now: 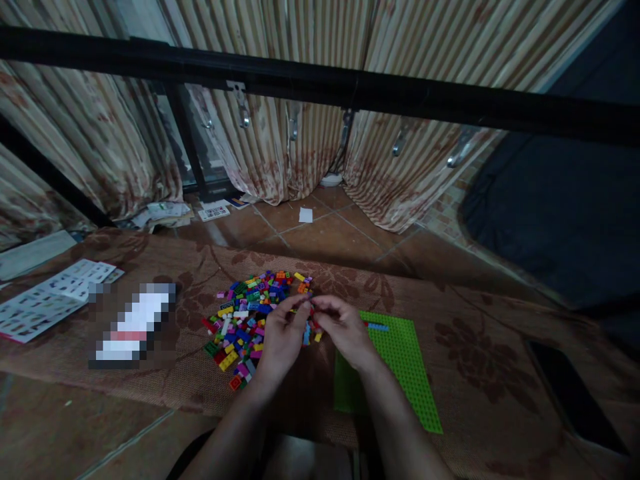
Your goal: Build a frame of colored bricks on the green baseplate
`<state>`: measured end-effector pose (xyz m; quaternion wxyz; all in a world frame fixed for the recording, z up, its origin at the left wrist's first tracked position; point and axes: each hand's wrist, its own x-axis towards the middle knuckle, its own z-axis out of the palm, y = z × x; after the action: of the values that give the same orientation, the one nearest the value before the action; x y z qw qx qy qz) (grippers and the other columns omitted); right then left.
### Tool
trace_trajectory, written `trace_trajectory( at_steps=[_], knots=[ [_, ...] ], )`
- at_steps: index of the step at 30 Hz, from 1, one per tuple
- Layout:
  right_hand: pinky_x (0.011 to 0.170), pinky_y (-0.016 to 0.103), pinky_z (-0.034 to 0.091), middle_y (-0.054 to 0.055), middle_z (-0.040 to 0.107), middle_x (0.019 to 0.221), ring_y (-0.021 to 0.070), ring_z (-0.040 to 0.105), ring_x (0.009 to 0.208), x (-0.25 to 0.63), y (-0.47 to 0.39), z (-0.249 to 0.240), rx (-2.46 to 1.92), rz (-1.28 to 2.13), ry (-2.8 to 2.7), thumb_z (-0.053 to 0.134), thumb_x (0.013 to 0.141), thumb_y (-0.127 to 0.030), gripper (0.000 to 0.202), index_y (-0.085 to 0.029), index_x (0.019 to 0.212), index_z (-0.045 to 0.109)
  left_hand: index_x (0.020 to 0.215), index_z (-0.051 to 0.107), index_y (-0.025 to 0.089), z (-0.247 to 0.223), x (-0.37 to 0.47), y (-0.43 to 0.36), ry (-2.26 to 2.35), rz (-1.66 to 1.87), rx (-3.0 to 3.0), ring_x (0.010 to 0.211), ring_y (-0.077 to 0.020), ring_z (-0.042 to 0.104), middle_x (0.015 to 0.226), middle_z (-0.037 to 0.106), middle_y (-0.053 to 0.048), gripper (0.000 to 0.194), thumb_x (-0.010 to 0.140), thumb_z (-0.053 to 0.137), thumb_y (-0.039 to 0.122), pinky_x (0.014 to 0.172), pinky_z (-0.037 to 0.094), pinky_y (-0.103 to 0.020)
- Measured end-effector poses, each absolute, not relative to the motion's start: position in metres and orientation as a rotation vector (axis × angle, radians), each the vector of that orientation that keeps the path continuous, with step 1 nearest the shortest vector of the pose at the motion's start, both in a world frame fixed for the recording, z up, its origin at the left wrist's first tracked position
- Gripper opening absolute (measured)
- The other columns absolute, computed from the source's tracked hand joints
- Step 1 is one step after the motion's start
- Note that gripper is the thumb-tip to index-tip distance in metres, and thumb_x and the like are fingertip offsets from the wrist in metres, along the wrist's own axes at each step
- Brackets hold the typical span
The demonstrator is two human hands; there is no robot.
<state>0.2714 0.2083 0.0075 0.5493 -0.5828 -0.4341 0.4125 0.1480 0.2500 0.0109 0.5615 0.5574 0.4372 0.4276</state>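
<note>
My left hand [284, 335] and my right hand [346, 328] meet over the right edge of a heap of toy building bricks [243, 337]. Fingers of both are closed in a pinch around small toy bricks [311, 308], of which only bits of red and purple show; their exact shape is hidden. Just below the fingertips lie a light blue brick [307, 335] and a yellow brick [318, 338]. A green studded baseplate [400, 367] lies flat under my right forearm, with a row of light blue and red bricks [379, 327] near its far edge.
The bricks rest on a brown patterned cloth [180, 387]. To the left are an open instruction booklet [55, 300] and a blurred-out rectangular object [135, 323]. A black phone [575, 393] lies at right. A dark metal bar [300, 77] with hooks crosses before the curtains.
</note>
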Motion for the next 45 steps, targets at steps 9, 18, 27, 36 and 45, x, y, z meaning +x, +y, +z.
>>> trace_trajectory(
  at_steps=[9, 18, 27, 36, 45],
  knots=[
    [0.075, 0.031, 0.053, 0.003, 0.073, 0.087, 0.018, 0.067, 0.079, 0.313, 0.164, 0.018, -1.448, 0.906, -1.019, 0.07, 0.074, -0.036, 0.022, -0.02, 0.09, 0.07, 0.079, 0.068, 0.014, 0.007, 0.189, 0.224, 0.802, 0.829, 1.019, 0.057, -0.0088, 0.054, 0.064, 0.062, 0.001, 0.026, 0.072, 0.072, 0.039, 0.056, 0.044, -0.02],
    [0.08, 0.034, 0.05, 0.003, 0.073, 0.093, 0.0211, 0.067, 0.085, 0.38, 0.117, 0.004, -1.926, 0.395, -1.26, 0.054, 0.085, -0.037, 0.022, -0.027, 0.092, 0.072, 0.094, 0.068, 0.015, -0.019, 0.221, 0.204, 0.885, 0.755, 1.305, 0.067, -0.0126, 0.058, 0.078, 0.066, -0.003, 0.027, 0.079, 0.063, 0.037, 0.061, 0.045, -0.023],
    [0.087, 0.038, 0.046, 0.005, 0.07, 0.095, 0.0228, 0.06, 0.094, 0.433, 0.105, -0.028, -2.154, 0.187, -1.324, 0.051, 0.084, -0.03, 0.023, -0.025, 0.088, 0.074, 0.116, 0.056, 0.012, -0.028, 0.222, 0.211, 1.094, 0.643, 1.623, 0.082, -0.0174, 0.064, 0.118, 0.062, -0.015, 0.039, 0.08, 0.056, 0.028, 0.076, 0.052, -0.032],
    [0.089, 0.037, 0.045, 0.005, 0.068, 0.096, 0.021, 0.06, 0.096, 0.434, 0.113, -0.04, -2.118, 0.277, -1.356, 0.054, 0.085, -0.027, 0.021, -0.023, 0.09, 0.074, 0.13, 0.047, 0.009, -0.019, 0.222, 0.21, 1.17, 0.447, 1.752, 0.084, -0.0157, 0.065, 0.126, 0.054, -0.017, 0.049, 0.084, 0.055, 0.024, 0.086, 0.051, -0.033],
    [0.087, 0.034, 0.046, 0.004, 0.065, 0.096, 0.0185, 0.06, 0.092, 0.43, 0.118, -0.045, -2.063, 0.36, -1.336, 0.058, 0.084, -0.021, 0.019, -0.025, 0.091, 0.076, 0.13, 0.046, 0.009, -0.018, 0.222, 0.212, 1.188, 0.396, 1.771, 0.085, -0.0137, 0.063, 0.127, 0.052, -0.015, 0.049, 0.085, 0.057, 0.024, 0.087, 0.05, -0.029]
  ],
)
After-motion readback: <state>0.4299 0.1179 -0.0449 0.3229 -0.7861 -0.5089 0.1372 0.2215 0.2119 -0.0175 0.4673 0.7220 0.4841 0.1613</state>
